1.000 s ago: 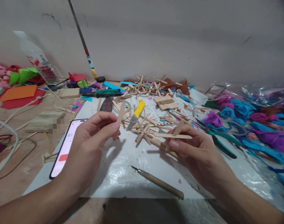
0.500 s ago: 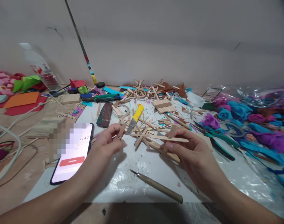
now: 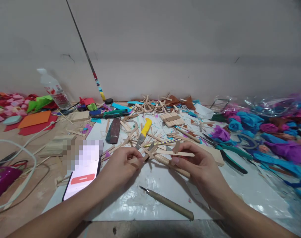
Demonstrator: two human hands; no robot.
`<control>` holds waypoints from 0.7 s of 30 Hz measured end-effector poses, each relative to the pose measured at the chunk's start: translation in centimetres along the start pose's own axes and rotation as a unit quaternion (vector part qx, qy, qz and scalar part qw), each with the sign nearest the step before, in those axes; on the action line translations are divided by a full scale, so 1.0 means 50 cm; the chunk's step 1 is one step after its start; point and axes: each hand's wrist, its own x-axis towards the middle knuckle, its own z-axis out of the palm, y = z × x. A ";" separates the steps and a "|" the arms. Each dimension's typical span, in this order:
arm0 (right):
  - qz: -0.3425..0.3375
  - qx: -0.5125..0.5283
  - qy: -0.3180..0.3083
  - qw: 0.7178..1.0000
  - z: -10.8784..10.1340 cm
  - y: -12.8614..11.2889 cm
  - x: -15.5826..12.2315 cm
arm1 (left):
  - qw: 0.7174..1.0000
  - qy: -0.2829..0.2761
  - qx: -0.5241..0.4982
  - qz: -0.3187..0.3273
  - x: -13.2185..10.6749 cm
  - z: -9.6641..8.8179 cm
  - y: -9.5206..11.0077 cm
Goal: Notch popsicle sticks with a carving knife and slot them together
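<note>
My left hand [image 3: 120, 165] is closed in a pinch on a short wooden craft stick [image 3: 134, 161], held low over the white sheet [image 3: 130, 201]. My right hand [image 3: 198, 165] is closed on a cross of two craft sticks [image 3: 179, 153], one long and level, one short and upright. The two hands are close together, the stick ends a little apart. Just beyond them lies a heap of loose craft sticks [image 3: 152, 145].
A phone [image 3: 83, 172] lies left of my left hand. A brown-handled awl [image 3: 169, 203] lies in front. A yellow utility knife [image 3: 144, 130], green pliers [image 3: 229, 157], a stick bundle [image 3: 171, 119], paper flowers [image 3: 264, 132], a bottle [image 3: 53, 88] and cables [image 3: 19, 155] surround the sheet.
My left hand dropped and moved right with its stick, closing toward my right hand. The right hand lowered its cross slightly. The camera tilted up, showing more wall.
</note>
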 end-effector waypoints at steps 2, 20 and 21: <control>-0.003 0.001 0.003 1.000 -0.003 0.001 0.000 | 1.000 0.011 -0.017 0.006 -0.001 0.001 -0.009; -0.002 -0.002 -0.038 0.999 0.006 -0.004 -0.006 | 0.997 0.027 -0.063 0.046 -0.029 0.018 0.004; -0.003 -0.004 -0.039 0.999 0.007 -0.004 -0.006 | 0.996 0.029 -0.062 0.048 -0.030 0.018 0.005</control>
